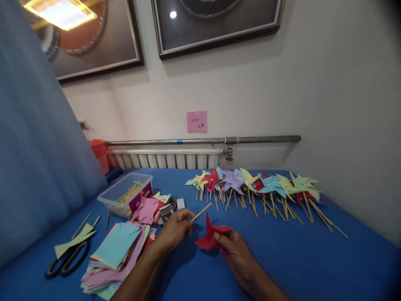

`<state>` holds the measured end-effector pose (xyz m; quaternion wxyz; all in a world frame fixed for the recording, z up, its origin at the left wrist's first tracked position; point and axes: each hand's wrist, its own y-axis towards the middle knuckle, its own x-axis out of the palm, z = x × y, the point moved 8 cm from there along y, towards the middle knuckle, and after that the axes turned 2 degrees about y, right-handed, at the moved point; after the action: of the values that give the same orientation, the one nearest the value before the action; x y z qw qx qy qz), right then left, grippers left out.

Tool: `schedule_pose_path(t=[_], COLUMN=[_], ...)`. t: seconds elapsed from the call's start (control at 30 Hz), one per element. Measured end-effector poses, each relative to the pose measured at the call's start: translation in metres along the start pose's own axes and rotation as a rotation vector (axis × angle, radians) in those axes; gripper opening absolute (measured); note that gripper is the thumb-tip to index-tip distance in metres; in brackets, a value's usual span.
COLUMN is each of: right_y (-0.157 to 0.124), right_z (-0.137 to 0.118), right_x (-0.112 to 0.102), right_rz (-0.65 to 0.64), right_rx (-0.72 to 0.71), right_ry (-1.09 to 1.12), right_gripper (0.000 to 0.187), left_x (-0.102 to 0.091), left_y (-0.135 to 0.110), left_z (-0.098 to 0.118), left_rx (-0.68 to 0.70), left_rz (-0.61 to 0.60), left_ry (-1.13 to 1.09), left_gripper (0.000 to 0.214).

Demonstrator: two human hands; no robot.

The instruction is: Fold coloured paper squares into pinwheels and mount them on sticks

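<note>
My left hand (176,228) is closed, with a thin wooden stick (202,211) sticking out from its fingers toward the upper right. Between thumb and fingers, my right hand (233,246) pinches a red paper pinwheel (209,237) with folded, pointed blades. No stick shows on this pinwheel. Just beyond my left hand lie small open boxes of metal fasteners (167,210) and a small white box (181,203). Pink paper pieces (145,210) lie to the left of these boxes.
Finished pinwheels on sticks (233,182) lie in a row along the back right of the blue table (300,263). At left are a clear plastic box (109,200) of sticks, a stack of coloured paper (117,244) and black-handled scissors (70,259). A blue curtain (37,159) hangs far left.
</note>
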<state>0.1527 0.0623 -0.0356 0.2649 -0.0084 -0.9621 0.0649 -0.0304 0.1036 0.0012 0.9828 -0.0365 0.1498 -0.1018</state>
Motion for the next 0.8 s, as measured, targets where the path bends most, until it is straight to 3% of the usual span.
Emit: schedule_pose_path(t=[0.1, 0.2, 0.63, 0.8], right_y=[0.002, 0.005, 0.01, 0.012], right_z=[-0.002, -0.007, -0.016, -0.012], right_x=[-0.004, -0.011, -0.021, -0.023], right_rz=[0.029, 0.071, 0.093, 0.075], right_rx=[-0.007, -0.029, -0.118, -0.138], right_ry=[-0.007, -0.009, -0.046, -0.092], right_gripper=[0.039, 0.041, 0.038, 0.034], left_x=[0.006, 0.009, 0.015, 0.023], left_y=[-0.008, -0.013, -0.01, -0.013], left_z=[0.01, 0.013, -0.002, 0.007], left_rx=[0.097, 0.11, 0.042, 0.099], left_rz=[-0.035, -0.041, -0.157, -0.155], left_ry=[0.205, 0.326, 0.338, 0.31], left_gripper=[0.008, 0.012, 0.002, 0.006])
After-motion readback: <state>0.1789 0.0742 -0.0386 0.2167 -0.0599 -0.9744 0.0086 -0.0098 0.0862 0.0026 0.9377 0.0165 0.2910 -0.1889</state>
